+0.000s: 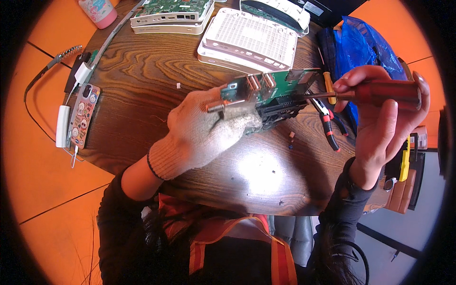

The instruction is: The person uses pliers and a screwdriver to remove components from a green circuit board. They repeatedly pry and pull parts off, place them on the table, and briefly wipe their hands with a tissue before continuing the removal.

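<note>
- Seen from above, we look down at a brown wood-grain table (pixel 128 71) where two hands work on a green circuit board (pixel 282 89), raised above the tabletop near its middle.
- The left hand (pixel 202 128), in a pale knitted glove, is closed around the board's left end, gripping it tilted.
- The right hand (pixel 377 126), bare, has its fingers curled round a red-handled screwdriver (pixel 387 94); the shaft points left, its tip at the black parts (pixel 284 105) along the board. We cannot tell whether the tip is touching or wedged in.
- As for progress, the board is free of any casing. Metal sockets (pixel 254 84) and a threaded metal connector (pixel 219 106) are still on it, as are the black parts, so we judge the work there underway and unfinished.
- Small loose scraps (pixel 292 135) lie below the board; we cannot tell where they came from.
- Right of the board are red-and-black pliers (pixel 328 128), a yellow-handled tool (pixel 329 88) and a blue plastic bag (pixel 351 50).
- Beyond, we see a white vented casing (pixel 251 38) and, to its left, another green board (pixel 173 8) on a white shell, seemingly untouched for now.
</note>
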Motion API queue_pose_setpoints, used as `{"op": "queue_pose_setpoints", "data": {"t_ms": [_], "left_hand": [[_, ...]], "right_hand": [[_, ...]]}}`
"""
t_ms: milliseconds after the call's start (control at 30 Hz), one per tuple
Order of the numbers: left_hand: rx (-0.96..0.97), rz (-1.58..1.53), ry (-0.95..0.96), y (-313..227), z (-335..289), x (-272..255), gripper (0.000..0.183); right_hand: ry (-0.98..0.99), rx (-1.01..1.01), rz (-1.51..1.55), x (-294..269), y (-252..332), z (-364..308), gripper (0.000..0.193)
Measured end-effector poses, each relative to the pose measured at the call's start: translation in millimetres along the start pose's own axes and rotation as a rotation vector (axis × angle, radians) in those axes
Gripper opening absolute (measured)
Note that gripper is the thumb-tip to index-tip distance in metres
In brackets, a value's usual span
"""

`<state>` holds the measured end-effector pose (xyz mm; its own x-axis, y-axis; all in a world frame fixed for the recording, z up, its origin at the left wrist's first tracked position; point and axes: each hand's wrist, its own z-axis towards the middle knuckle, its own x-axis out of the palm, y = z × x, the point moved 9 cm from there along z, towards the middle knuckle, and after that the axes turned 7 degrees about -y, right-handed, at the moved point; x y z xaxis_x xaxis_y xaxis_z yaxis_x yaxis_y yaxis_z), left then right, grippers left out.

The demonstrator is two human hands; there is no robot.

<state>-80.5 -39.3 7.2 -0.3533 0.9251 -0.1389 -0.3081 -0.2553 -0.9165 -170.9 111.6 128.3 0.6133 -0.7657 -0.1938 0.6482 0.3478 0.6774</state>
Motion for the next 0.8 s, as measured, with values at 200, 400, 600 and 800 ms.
{"op": "queue_pose_setpoints", "data": {"t_ms": [200,400,600,800], "left_hand": [[-0.078,0.215,0.187,-2,-1,7,0.028],[-0.113,0.005,0.124,3,7,4,0.022],[-0.04,0.361,0.067,-11,1,1,0.025],[0.182,0.296,-0.196,-26,-1,-7,0.038]], "right_hand": [[0.055,0.126,0.056,6,-21,15,0.046],[-0.032,0.07,-0.145,11,-19,10,0.045],[-0.066,-0.106,-0.195,24,-4,5,0.044],[-0.3,-0.349,-0.348,28,12,-4,0.04]]}}
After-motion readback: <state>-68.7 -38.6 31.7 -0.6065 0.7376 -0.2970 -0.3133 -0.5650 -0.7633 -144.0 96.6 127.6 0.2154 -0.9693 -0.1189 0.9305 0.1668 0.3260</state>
